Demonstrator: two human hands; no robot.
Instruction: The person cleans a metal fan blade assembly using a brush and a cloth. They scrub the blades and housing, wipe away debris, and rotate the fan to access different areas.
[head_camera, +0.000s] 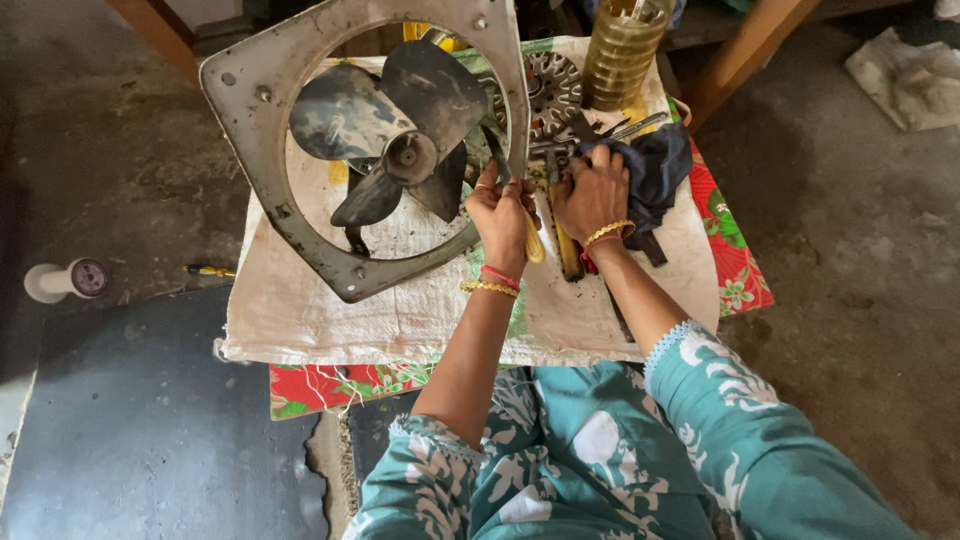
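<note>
Left hand (500, 215): closed round a yellow-handled tool (533, 240), its blade up against the fan frame (262, 150) rim.
Right hand (592, 195): pressing a dark cloth (655, 165) onto loose metal tools (600, 130), near the white sack (400, 310)'s right edge.
Risk: tool may slip off the rim toward the fingers.
Farther: the frame overhangs the sack's far left corner; it could tip.

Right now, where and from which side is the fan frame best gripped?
Probably the fan frame at its bare left rim, from the left: the flat border there is uncovered, while the blades fill the middle and the left hand crowds the right rim.
</note>
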